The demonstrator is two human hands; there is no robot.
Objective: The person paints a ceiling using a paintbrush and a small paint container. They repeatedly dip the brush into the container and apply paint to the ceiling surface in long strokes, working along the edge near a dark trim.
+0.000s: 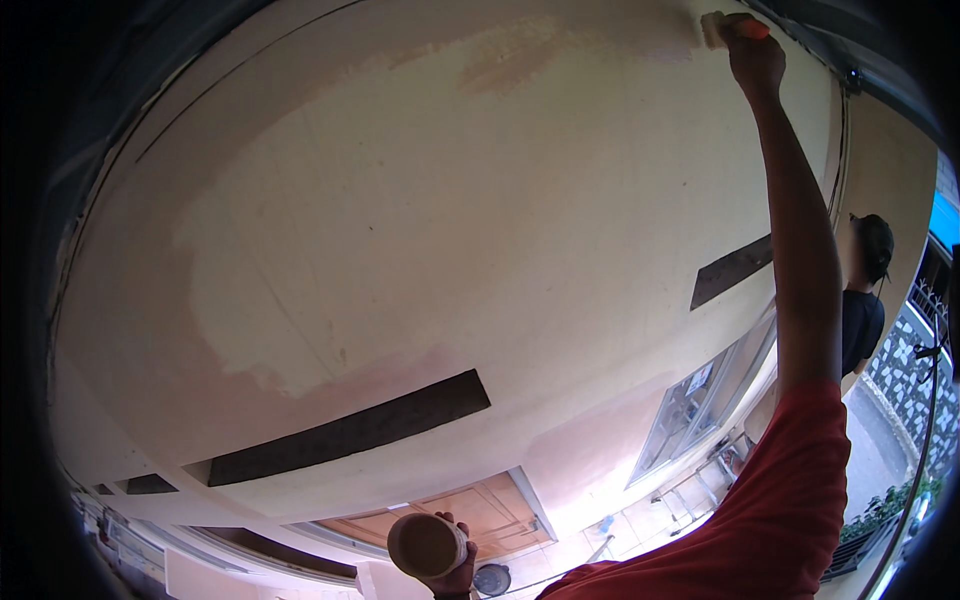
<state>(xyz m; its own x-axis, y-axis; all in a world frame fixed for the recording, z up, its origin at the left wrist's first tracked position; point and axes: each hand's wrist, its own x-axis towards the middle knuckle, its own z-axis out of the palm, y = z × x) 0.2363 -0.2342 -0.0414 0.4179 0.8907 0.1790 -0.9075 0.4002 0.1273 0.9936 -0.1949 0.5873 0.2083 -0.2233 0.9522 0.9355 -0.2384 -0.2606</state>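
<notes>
At the upper right my right arm, in a red sleeve, reaches high. My right hand (757,68) is closed around a paintbrush (713,30) with an orange handle. The bristles are at the upper part of a cream wall (400,230), close to its top edge. Pinkish paint (500,60) covers the wall's borders in uneven patches, and the middle stays cream. Low in the picture, my left hand (464,575) grips a round tub (425,545), its open mouth facing up. Light brownish paint seems to be inside it.
Dark slots (350,428) cut into the wall. Below are a wooden door (480,510) and a window (685,410). A ladder (690,500) and a dark bucket (492,579) are on the tiled floor. Another person in a dark cap (872,248) stands at the right, beyond my arm.
</notes>
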